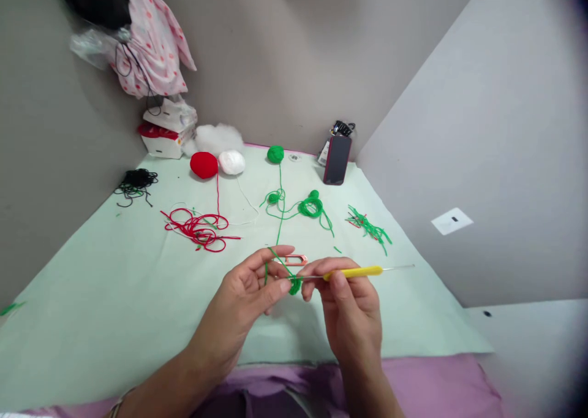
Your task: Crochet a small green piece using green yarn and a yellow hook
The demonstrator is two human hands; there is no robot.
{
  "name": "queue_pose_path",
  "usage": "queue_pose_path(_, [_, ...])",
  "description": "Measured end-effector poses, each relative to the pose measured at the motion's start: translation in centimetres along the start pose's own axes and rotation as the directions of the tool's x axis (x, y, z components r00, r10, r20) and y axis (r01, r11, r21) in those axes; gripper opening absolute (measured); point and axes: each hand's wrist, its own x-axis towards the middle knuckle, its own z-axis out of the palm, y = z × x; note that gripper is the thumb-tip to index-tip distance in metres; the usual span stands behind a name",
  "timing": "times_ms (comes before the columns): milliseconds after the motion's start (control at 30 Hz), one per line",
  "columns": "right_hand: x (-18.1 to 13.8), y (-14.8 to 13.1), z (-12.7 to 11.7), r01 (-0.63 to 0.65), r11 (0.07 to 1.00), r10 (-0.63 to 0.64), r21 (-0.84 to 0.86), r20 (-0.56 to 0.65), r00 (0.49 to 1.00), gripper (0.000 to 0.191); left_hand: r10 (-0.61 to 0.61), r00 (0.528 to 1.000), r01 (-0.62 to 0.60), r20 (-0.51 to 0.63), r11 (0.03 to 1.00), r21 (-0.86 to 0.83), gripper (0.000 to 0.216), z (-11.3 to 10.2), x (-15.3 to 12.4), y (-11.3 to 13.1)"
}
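Observation:
My right hand (pixel 351 301) grips a crochet hook with a yellow handle (pixel 362 272); its thin metal shaft points left. The hook's tip meets a small green crochet piece (pixel 294 285) that my left hand (pixel 252 286) pinches between thumb and fingers. A strand of green yarn (pixel 279 229) loops over my raised left index finger and runs back to a green yarn ball (pixel 275 154). Just behind the work lies a small orange-framed item (pixel 295 260), partly hidden by my fingers.
A red yarn ball (pixel 204 165), a white yarn ball (pixel 232 162) and white stuffing (pixel 218 140) sit at the back. Tangled red yarn (pixel 197 228), black yarn (pixel 136 184) and green scraps (pixel 370 227) lie about the table. A phone (pixel 337 160) leans upright at back right.

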Motion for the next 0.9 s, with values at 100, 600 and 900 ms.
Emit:
queue_pose_path(100, [0.05,-0.17,0.14,0.004,1.0,-0.004,0.006,0.005,1.0,0.021,0.002,1.0,-0.001,-0.019,0.999,0.036,0.035,0.01,0.05,0.14])
queue_pose_path(600, [-0.14,0.17,0.02,0.042,0.998,-0.044,-0.044,-0.044,0.998,0.022,-0.131,0.988,0.141,0.078,0.981,-0.133,0.065,-0.04,0.31,-0.16])
queue_pose_path(900, [0.05,0.17,0.01,-0.074,0.993,0.074,0.091,0.004,0.997,0.02,-0.034,0.995,0.047,0.09,0.989,-0.139,0.034,0.22,0.34,-0.6])
